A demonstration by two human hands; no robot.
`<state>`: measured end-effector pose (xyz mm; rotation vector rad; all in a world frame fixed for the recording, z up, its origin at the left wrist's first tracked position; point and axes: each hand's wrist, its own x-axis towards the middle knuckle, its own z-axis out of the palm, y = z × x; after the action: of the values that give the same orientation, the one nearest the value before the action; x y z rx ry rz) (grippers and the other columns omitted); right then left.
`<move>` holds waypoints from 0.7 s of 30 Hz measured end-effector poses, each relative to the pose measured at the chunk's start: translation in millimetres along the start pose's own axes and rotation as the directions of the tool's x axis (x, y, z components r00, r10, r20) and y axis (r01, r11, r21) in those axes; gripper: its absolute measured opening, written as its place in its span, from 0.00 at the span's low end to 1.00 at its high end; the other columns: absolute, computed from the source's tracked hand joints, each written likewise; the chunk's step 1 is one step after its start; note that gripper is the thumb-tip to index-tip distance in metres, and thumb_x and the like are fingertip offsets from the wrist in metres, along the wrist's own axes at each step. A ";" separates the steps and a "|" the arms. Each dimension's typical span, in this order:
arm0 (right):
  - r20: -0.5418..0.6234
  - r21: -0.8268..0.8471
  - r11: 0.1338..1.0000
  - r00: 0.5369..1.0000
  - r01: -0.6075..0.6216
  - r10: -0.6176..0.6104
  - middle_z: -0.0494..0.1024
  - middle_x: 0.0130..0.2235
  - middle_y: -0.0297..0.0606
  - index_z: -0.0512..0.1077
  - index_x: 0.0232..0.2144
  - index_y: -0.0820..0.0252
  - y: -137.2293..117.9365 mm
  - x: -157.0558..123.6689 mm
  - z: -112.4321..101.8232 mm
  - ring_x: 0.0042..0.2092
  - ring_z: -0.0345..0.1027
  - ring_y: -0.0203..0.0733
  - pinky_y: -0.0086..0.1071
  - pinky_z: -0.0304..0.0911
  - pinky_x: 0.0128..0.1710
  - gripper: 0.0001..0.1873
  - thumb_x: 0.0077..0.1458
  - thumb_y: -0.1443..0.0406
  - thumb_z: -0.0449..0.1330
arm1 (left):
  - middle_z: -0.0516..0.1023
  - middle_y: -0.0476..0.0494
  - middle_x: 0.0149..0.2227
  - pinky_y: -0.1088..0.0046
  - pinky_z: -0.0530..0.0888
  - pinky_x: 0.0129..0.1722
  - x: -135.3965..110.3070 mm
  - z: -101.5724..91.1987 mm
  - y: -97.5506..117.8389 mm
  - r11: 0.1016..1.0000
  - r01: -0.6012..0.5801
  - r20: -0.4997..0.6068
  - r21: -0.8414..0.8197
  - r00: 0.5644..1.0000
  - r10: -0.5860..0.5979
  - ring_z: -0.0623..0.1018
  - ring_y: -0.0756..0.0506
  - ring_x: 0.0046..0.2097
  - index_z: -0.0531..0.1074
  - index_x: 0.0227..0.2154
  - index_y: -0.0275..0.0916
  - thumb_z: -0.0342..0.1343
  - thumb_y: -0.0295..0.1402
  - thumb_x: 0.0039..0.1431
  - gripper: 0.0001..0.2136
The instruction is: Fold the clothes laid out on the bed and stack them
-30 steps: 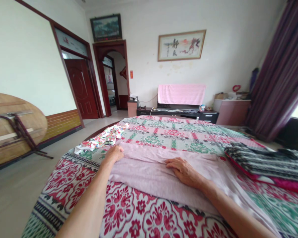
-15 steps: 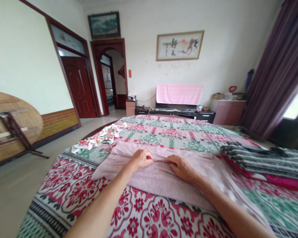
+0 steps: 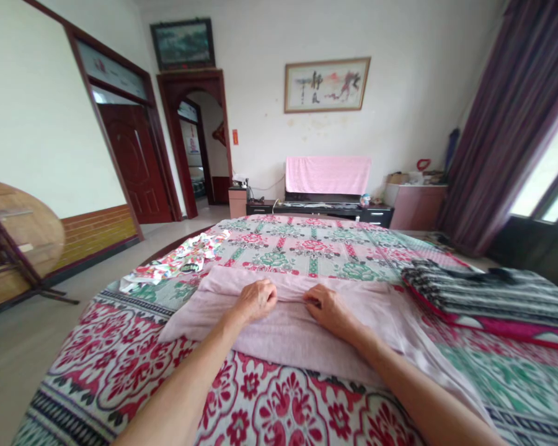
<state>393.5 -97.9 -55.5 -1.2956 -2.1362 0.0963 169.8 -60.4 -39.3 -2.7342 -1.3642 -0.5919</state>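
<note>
A pale pink cloth lies spread across the bed's patterned cover. My left hand rests on the cloth's far fold near the middle, its fingers curled into the fabric. My right hand sits just to the right of it on the same fold, fingers bent and pinching the cloth. The two hands are a short gap apart.
A folded black-and-white striped blanket lies on the bed at the right. A crumpled floral cloth sits at the bed's far left edge. A folded round wooden table leans by the left wall. A low TV stand with a pink towel stands beyond.
My left hand has slid right along the fold from the cloth's left end to the middle, close to my right hand. The right hand's fingers went from flat to bent.
</note>
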 end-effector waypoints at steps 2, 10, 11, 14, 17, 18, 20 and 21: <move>0.006 -0.001 1.000 1.000 0.005 -0.005 0.75 0.30 0.38 0.74 0.27 0.60 -2.0 0.4 -1.0 0.36 0.67 0.39 0.29 0.60 0.37 0.09 0.48 0.72 0.54 | 0.75 0.46 0.30 0.76 0.67 0.35 0.7 -3.0 -0.1 1.000 0.014 0.005 -0.007 1.000 -0.014 0.73 0.49 0.33 0.74 0.27 0.39 0.48 0.27 0.54 0.09; -0.037 -0.011 1.000 0.999 -0.020 0.019 0.73 0.32 0.40 0.72 0.29 0.62 -2.6 -2.2 -0.6 0.35 0.66 0.38 0.30 0.60 0.37 0.08 0.53 0.71 0.52 | 0.74 0.47 0.29 0.76 0.66 0.33 0.6 -6.7 -0.2 0.999 0.007 0.028 -0.043 1.000 -0.006 0.72 0.50 0.31 0.74 0.25 0.39 0.49 0.27 0.53 0.08; -0.038 -0.014 1.000 0.999 -0.020 0.019 0.73 0.32 0.40 0.72 0.29 0.62 -2.8 -2.2 -0.8 0.35 0.66 0.38 0.30 0.60 0.37 0.07 0.52 0.71 0.53 | 0.74 0.47 0.29 0.77 0.66 0.33 0.9 -5.4 -1.2 0.999 0.012 0.024 -0.049 1.000 -0.011 0.72 0.50 0.31 0.74 0.25 0.39 0.49 0.27 0.52 0.08; -0.021 -0.022 1.000 1.000 -0.018 0.018 0.73 0.31 0.39 0.72 0.28 0.62 -3.2 -1.1 -1.3 0.36 0.65 0.39 0.30 0.60 0.37 0.06 0.49 0.72 0.56 | 0.75 0.46 0.29 0.76 0.66 0.34 2.4 -0.9 -4.9 0.998 0.022 -0.002 -0.065 1.000 -0.022 0.72 0.50 0.32 0.74 0.26 0.38 0.49 0.27 0.52 0.08; -0.015 -0.026 1.000 1.000 0.011 -0.012 0.73 0.30 0.39 0.72 0.26 0.61 -3.2 0.0 -1.6 0.36 0.65 0.39 0.30 0.60 0.37 0.08 0.51 0.73 0.54 | 0.75 0.46 0.30 0.76 0.66 0.34 3.5 1.5 -8.4 0.997 0.013 -0.009 -0.075 1.000 -0.013 0.72 0.50 0.32 0.74 0.26 0.38 0.49 0.27 0.52 0.08; -0.022 -0.028 0.999 0.999 0.027 -0.028 0.73 0.30 0.39 0.72 0.26 0.61 -3.3 -0.1 -1.8 0.36 0.65 0.39 0.30 0.60 0.37 0.09 0.52 0.73 0.53 | 0.75 0.46 0.30 0.76 0.66 0.34 3.5 1.5 -9.1 0.997 0.008 -0.009 -0.075 1.000 -0.009 0.72 0.49 0.32 0.74 0.26 0.38 0.49 0.27 0.51 0.08; -0.040 -0.037 0.998 0.997 0.057 -0.058 0.73 0.30 0.39 0.72 0.26 0.61 -4.1 -0.9 -2.4 0.37 0.65 0.39 0.30 0.60 0.38 0.09 0.53 0.72 0.53 | 0.75 0.46 0.30 0.76 0.66 0.33 3.0 0.7 -9.7 0.998 0.005 -0.001 -0.068 1.000 -0.005 0.72 0.49 0.32 0.74 0.26 0.39 0.49 0.28 0.51 0.08; -0.044 -0.046 0.997 0.997 0.066 -0.068 0.73 0.30 0.39 0.72 0.26 0.61 -4.9 -1.4 -3.0 0.37 0.65 0.39 0.30 0.60 0.38 0.09 0.53 0.72 0.52 | 0.75 0.46 0.30 0.76 0.66 0.33 2.5 0.2 -9.5 0.998 0.001 0.007 -0.063 1.000 -0.001 0.72 0.49 0.32 0.74 0.26 0.39 0.49 0.28 0.51 0.08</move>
<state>391.8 -102.4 -52.0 -1.2378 -2.1521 -0.0090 163.9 -52.6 -40.0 -2.7874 -1.3715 -0.6372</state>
